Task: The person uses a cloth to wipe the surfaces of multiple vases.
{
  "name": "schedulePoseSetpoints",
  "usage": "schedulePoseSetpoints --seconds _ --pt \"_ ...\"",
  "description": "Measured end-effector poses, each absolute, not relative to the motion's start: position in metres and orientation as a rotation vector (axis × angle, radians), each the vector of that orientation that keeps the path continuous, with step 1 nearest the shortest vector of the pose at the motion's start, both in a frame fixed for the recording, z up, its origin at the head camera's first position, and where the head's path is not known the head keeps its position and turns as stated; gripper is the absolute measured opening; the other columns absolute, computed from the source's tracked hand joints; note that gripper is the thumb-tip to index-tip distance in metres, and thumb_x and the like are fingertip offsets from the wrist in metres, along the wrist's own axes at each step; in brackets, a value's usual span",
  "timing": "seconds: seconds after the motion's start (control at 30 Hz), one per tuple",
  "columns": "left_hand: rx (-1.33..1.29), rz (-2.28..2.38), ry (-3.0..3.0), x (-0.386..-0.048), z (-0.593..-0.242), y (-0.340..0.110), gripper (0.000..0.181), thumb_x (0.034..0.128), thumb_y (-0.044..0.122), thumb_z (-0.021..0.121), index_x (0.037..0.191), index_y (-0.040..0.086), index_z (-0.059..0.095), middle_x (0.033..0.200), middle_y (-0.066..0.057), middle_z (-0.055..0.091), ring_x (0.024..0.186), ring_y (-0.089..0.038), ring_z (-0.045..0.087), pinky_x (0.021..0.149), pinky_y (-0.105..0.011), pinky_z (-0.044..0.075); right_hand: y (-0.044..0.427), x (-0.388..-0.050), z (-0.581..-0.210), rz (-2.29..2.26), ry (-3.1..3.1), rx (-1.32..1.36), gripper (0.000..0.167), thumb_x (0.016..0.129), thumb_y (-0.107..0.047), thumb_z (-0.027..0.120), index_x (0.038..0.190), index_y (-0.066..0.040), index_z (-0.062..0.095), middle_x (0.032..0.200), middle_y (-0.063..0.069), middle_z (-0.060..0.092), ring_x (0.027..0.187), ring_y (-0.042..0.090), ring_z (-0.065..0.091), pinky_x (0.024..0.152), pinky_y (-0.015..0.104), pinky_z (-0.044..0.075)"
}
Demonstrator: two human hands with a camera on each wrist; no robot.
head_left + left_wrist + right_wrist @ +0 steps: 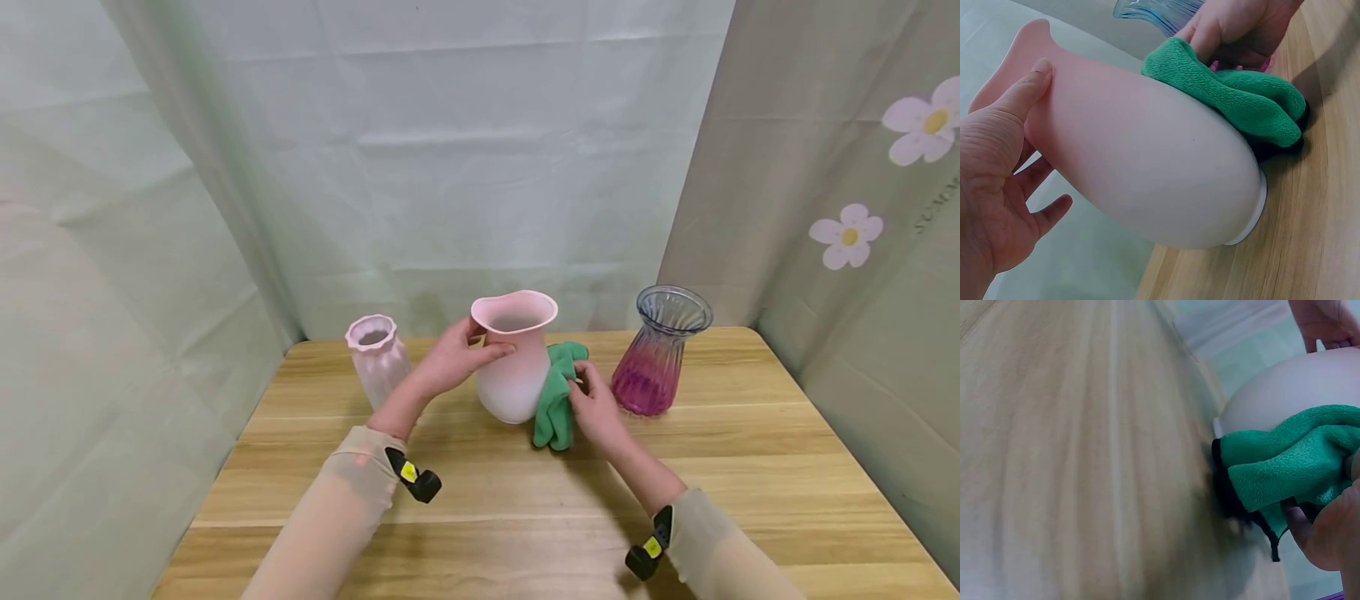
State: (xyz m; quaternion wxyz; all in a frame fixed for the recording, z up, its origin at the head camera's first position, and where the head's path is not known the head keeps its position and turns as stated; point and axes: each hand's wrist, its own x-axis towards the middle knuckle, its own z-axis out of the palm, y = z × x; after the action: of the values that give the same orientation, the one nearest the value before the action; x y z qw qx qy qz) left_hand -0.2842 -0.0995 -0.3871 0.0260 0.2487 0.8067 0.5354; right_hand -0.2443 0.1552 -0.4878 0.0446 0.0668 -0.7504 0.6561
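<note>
A pink-and-white vase (513,379) with a wavy flared rim stands in the middle of the table. My left hand (457,358) grips its neck from the left, thumb across the front in the left wrist view, other fingers behind. On the vase's right side lies a green cloth (555,400) with a dark edge, bunched in my right hand (596,408). The right wrist view shows the cloth (1297,462) against the white lower body of the vase (1291,387), with my right thumb and fingers pinching it.
A pale pink ribbed vase (380,367) stands on the left, partly behind my left forearm. To the right is a glass vase (652,367), blue-grey above and magenta below. The wooden table (510,517) backs onto a pale curtain (465,167).
</note>
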Motion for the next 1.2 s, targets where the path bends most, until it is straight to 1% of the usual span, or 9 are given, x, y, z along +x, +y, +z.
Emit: schedulePoseSetpoints --seconds 0.13,0.33,0.37,0.47,0.57,0.7,0.83,1.0,1.2 --pt "0.771 1.663 2.483 -0.284 -0.387 -0.099 0.057 0.0911 0.036 0.08 0.14 0.017 0.057 0.131 -0.002 0.065 0.126 -0.019 0.057 0.114 -0.05 0.038 0.155 -0.242 -0.471 1.953 -2.322 0.241 0.021 0.108 -0.015 0.053 0.126 -0.005 0.054 0.136 0.015 0.057 0.127 0.031 0.056 0.09 0.03 0.051" --pt "0.785 1.673 2.482 -0.285 -0.388 -0.099 0.056 0.0914 0.034 0.08 0.139 0.016 0.057 0.129 -0.002 0.066 0.125 -0.02 0.058 0.113 -0.052 0.038 0.151 -0.24 -0.435 1.823 -2.379 0.296 0.025 0.107 -0.024 0.056 0.129 -0.011 0.056 0.133 0.012 0.06 0.125 0.029 0.055 0.096 0.043 0.05" --pt "0.785 1.677 2.481 -0.285 -0.388 -0.099 0.055 0.0914 0.034 0.08 0.138 0.016 0.058 0.128 -0.001 0.066 0.124 -0.019 0.058 0.113 -0.052 0.038 0.15 -0.24 -0.43 1.822 -2.375 0.308 0.026 0.107 -0.025 0.056 0.129 -0.011 0.056 0.133 0.012 0.06 0.126 0.029 0.055 0.099 0.044 0.049" --pt "0.786 1.685 2.478 -0.285 -0.388 -0.1 0.053 0.0914 0.032 0.08 0.137 0.017 0.058 0.126 0.0 0.066 0.123 -0.019 0.058 0.113 -0.052 0.039 0.147 -0.241 -0.415 1.845 -2.337 0.339 0.025 0.107 -0.023 0.056 0.128 -0.01 0.055 0.132 0.013 0.059 0.125 0.029 0.054 0.099 0.047 0.049" --pt "0.782 1.691 2.474 -0.286 -0.389 -0.1 0.051 0.0913 0.032 0.08 0.136 0.018 0.059 0.125 0.001 0.067 0.122 -0.018 0.059 0.112 -0.051 0.039 0.144 -0.242 -0.405 1.877 -2.276 0.348 0.025 0.107 -0.021 0.056 0.128 -0.008 0.055 0.131 0.014 0.058 0.124 0.029 0.054 0.098 0.046 0.049" --pt "0.788 1.689 2.472 -0.286 -0.39 -0.099 0.051 0.0915 0.032 0.08 0.136 0.019 0.059 0.126 0.001 0.067 0.123 -0.018 0.059 0.112 -0.051 0.039 0.141 -0.242 -0.402 1.903 -2.227 0.327 0.028 0.105 -0.02 0.059 0.129 -0.005 0.056 0.132 0.014 0.059 0.125 0.029 0.054 0.101 0.045 0.049" --pt "0.8 1.684 2.472 -0.285 -0.39 -0.099 0.052 0.0919 0.031 0.08 0.137 0.018 0.058 0.128 -0.001 0.066 0.123 -0.02 0.058 0.112 -0.052 0.039 0.14 -0.242 -0.403 1.895 -2.209 0.322 0.029 0.104 -0.017 0.061 0.13 -0.003 0.058 0.131 0.016 0.06 0.126 0.031 0.054 0.103 0.048 0.048" --pt "0.8 1.693 2.471 -0.285 -0.389 -0.099 0.052 0.0921 0.029 0.08 0.137 0.016 0.058 0.128 -0.003 0.066 0.123 -0.021 0.058 0.112 -0.055 0.038 0.138 -0.243 -0.403 1.837 -2.227 0.341 0.025 0.104 -0.016 0.061 0.126 -0.003 0.06 0.128 0.016 0.062 0.124 0.032 0.056 0.099 0.048 0.05" --pt "0.813 1.682 2.479 -0.286 -0.389 -0.099 0.051 0.0925 0.03 0.079 0.137 0.016 0.058 0.127 -0.003 0.066 0.122 -0.021 0.059 0.111 -0.054 0.039 0.142 -0.242 -0.412 1.772 -2.301 0.341 0.023 0.105 -0.013 0.058 0.126 -0.004 0.059 0.129 0.016 0.061 0.126 0.035 0.054 0.097 0.05 0.051"
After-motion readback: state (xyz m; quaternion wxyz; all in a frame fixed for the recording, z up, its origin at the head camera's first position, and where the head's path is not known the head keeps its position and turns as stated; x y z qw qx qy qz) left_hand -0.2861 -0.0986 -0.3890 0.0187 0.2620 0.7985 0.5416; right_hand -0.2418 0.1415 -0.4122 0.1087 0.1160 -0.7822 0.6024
